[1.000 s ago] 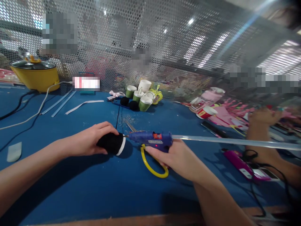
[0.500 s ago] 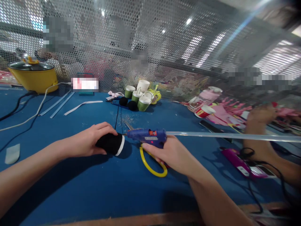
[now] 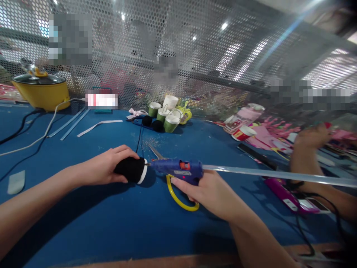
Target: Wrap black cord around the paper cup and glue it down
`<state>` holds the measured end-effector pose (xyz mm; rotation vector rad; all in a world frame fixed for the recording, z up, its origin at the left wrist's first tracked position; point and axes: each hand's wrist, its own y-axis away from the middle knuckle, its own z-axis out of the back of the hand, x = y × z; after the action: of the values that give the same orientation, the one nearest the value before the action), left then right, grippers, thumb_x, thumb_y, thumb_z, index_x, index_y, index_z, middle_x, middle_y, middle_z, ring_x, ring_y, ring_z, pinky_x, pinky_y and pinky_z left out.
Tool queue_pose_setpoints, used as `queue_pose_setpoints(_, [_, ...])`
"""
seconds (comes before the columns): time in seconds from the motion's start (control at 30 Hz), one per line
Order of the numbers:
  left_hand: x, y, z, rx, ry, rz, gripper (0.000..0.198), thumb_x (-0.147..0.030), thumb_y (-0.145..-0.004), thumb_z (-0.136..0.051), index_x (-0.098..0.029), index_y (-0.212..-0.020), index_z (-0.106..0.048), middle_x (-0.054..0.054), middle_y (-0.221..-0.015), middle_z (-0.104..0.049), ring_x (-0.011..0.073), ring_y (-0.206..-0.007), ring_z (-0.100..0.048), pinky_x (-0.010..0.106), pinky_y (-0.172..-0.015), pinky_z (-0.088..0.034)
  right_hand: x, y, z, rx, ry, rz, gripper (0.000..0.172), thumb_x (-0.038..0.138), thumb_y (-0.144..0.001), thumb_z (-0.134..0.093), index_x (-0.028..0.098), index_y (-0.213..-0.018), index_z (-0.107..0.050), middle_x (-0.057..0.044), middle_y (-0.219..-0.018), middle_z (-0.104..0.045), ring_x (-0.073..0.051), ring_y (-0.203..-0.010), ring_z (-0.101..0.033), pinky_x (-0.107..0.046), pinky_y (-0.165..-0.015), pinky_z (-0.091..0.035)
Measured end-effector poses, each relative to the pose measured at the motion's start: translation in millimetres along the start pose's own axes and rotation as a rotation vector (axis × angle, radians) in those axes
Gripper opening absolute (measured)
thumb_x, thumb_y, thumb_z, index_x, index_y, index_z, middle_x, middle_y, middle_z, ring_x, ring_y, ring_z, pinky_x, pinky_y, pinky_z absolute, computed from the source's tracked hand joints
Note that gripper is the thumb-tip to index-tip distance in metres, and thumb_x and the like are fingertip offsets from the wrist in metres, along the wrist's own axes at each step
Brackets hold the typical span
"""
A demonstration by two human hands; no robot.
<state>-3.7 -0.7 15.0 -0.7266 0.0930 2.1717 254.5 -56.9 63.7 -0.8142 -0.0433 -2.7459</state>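
Note:
My left hand [image 3: 113,165] is wrapped round a paper cup [image 3: 130,170] covered in black yarn, tipped on its side with its white rim facing right. A black strand runs from it back towards two black yarn balls [image 3: 147,120]. In my right hand [image 3: 209,190] is a blue glue gun [image 3: 178,168], its red light on and a long clear glue stick [image 3: 267,173] sticking out behind. The gun's nozzle is at the cup's rim; whether it touches, I cannot tell. Under the gun lie scissors with yellow handles [image 3: 178,199].
Green-wrapped cups [image 3: 170,123] stand behind the yarn balls. White strips [image 3: 97,125] and a yellow electric pot [image 3: 40,93] are at the left. A co-worker's hand [image 3: 312,137] moves at the right, near a purple power bank-like device [image 3: 287,195] with black cables.
The glue gun has shifted slightly right and down, and the rear of its glue stick has dropped. My left hand and the cup have barely moved.

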Motion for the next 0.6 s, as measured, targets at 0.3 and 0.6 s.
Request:
queue_pose_setpoints(0.3, [-2.5,-1.7,1.2,0.010,0.004,0.042,0.048,-0.024,-0.074,-0.064,-0.022,-0.116,-0.041,0.007,-0.114,-0.047,0.0219,-0.101,-0.050,0.036,-0.085,-0.042,0.5,4.4,-2.6,0.047,0.091,-0.024,0.022,0.036,-0.077,-0.051,0.021,-0.066,-0.062,0.003,-0.051,-0.056,-0.013,-0.049,-0.051,-0.024,-0.046,-0.039])
queue_pose_setpoints(0.6, [-0.8,-1.7,1.2,-0.011,0.001,0.082,0.049,-0.030,-0.073,-0.065,-0.022,-0.116,-0.043,0.007,-0.114,-0.050,0.0223,-0.101,-0.052,0.034,-0.085,-0.042,1.0,6.3,-4.7,0.047,0.175,0.067,0.022,0.035,-0.078,-0.050,0.019,-0.066,-0.060,-0.001,-0.063,-0.061,-0.016,-0.059,-0.053,-0.026,-0.055,-0.039])
